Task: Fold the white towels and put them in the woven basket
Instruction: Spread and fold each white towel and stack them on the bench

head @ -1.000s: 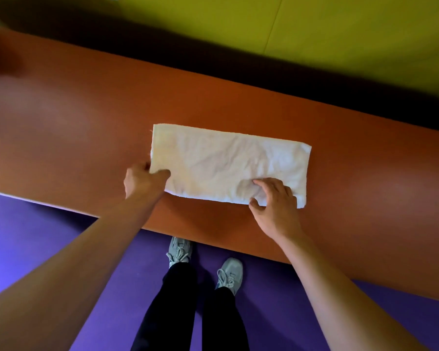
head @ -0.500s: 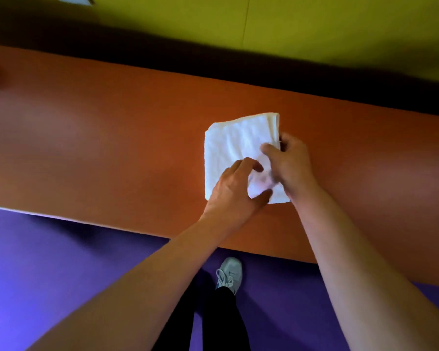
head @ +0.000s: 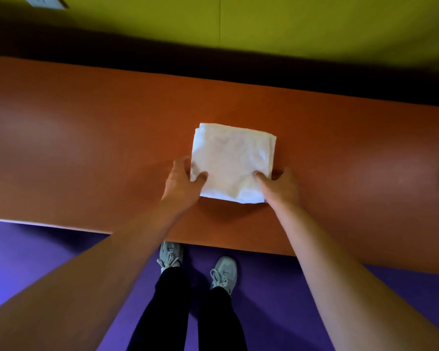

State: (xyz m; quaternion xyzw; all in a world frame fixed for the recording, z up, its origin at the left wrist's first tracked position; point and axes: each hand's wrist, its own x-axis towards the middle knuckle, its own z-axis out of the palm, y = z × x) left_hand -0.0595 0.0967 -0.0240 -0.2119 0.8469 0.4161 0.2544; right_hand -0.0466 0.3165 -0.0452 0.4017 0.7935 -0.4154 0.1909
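Observation:
A white towel [head: 232,162], folded into a compact square, lies on the orange table [head: 86,153] a little right of centre. My left hand [head: 181,183] grips its near left corner, thumb on top and fingers at the edge. My right hand [head: 280,187] grips the near right corner in the same way. The near edge of the towel looks slightly raised off the table between my hands. The woven basket is out of view.
The table's front edge [head: 137,235] runs just below my wrists, with purple floor [head: 36,262] and my shoes [head: 223,271] beyond it. A dark gap and a yellow-green wall [head: 314,26] lie behind the table.
The long towel strip was folded in half from left to right into a square. My hands then shifted from its top to its two near corners.

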